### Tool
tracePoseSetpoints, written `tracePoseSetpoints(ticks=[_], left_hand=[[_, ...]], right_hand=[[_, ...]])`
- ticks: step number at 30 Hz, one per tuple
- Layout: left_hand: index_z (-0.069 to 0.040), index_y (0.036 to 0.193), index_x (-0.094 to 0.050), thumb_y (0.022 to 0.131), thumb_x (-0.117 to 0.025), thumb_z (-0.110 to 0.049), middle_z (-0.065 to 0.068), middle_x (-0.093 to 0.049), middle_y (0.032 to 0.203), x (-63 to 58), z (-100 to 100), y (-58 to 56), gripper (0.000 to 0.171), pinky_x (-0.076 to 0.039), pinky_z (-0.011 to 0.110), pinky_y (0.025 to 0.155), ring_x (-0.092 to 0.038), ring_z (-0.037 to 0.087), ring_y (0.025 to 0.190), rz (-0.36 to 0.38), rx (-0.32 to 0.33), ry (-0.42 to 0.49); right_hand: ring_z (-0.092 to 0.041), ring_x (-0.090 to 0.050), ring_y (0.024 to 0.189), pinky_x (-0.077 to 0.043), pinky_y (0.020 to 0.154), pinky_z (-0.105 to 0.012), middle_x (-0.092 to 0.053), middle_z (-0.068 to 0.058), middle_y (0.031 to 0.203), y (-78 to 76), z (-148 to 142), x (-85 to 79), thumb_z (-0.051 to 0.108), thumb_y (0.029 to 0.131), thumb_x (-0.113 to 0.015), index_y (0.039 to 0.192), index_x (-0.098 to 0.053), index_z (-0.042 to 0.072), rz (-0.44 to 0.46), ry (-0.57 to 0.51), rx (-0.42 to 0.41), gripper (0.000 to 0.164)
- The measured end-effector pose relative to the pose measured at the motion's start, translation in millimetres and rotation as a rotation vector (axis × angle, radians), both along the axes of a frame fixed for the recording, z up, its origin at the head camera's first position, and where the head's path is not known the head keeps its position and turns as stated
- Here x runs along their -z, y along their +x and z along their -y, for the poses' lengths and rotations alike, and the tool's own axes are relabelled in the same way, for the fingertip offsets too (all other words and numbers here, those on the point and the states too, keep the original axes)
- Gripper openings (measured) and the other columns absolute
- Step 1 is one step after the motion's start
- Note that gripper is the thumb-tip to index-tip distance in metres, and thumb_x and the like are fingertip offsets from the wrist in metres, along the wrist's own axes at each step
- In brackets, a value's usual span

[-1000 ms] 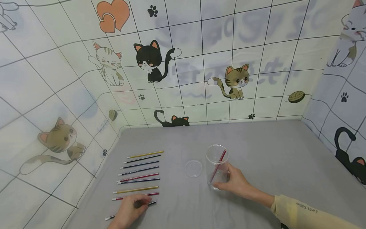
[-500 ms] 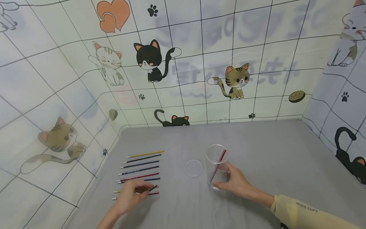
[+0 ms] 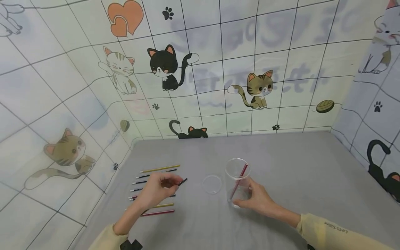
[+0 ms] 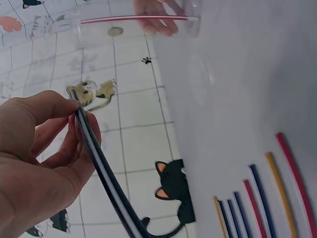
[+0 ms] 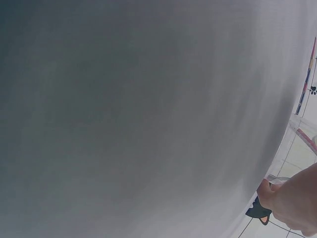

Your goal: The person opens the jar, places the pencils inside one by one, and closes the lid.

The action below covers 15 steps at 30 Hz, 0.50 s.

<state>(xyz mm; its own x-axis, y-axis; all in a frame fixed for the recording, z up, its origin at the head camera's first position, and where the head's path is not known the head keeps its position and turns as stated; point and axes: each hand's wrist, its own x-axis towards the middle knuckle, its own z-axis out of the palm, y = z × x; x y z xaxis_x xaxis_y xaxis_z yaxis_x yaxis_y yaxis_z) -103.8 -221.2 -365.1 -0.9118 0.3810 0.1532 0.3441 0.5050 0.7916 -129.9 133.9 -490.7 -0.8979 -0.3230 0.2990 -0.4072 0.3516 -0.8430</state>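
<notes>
Above the desk (image 3: 297, 166), over the row, a dark pencil (image 4: 106, 171) is pinched near one end by the left hand (image 3: 158, 191); its long free end could drag and scatter the row of pencils (image 3: 157, 213). Right hand (image 3: 257, 198) curls round the cup (image 3: 231, 184) low down, so a knock at the rim could tip it. Count: one pencil held, one red pencil (image 3: 239, 179) leaning inside the cup, eight lying (two yellow, two red, four dark), one cup, one clear lid (image 3: 211, 184) beside it.

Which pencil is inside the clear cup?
The red pencil leaning inside the cup; a dark pencil is pinched in the left hand, the other pencils lie on the gray table.
</notes>
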Motion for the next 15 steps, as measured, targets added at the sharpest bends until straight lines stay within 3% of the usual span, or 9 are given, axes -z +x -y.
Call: tracePoseSetpoints(ticks=[9, 15], left_hand=[[0.000, 0.106, -0.072, 0.088, -0.068, 0.005, 0.006, -0.069, 0.096, -28.0, -33.4, -17.1, 0.019, -0.055, 0.028, 0.073, -0.065, 0.018, 0.085, -0.022, 0.090, 0.014], [0.000, 0.110, -0.070, 0.088, -0.067, 0.005, 0.008, -0.068, 0.099, -56.3, -63.9, -27.5, 0.023, -0.056, 0.030, 0.078, -0.065, 0.019, 0.090, -0.028, 0.135, 0.060]], right_hand=[[-0.023, -0.062, 0.109, -0.051, 0.091, -0.046, -0.068, -0.004, 0.117, -1.1, 0.1, 1.8, 0.022, 0.070, -0.092, 0.129, -0.055, 0.010, -0.025, -0.011, -0.008, 0.071], [-0.022, -0.062, 0.109, -0.051, 0.092, -0.046, -0.068, -0.005, 0.117, -0.2, 0.2, 1.3, 0.022, 0.071, -0.092, 0.129, -0.055, 0.012, -0.014, -0.017, -0.015, 0.070]])
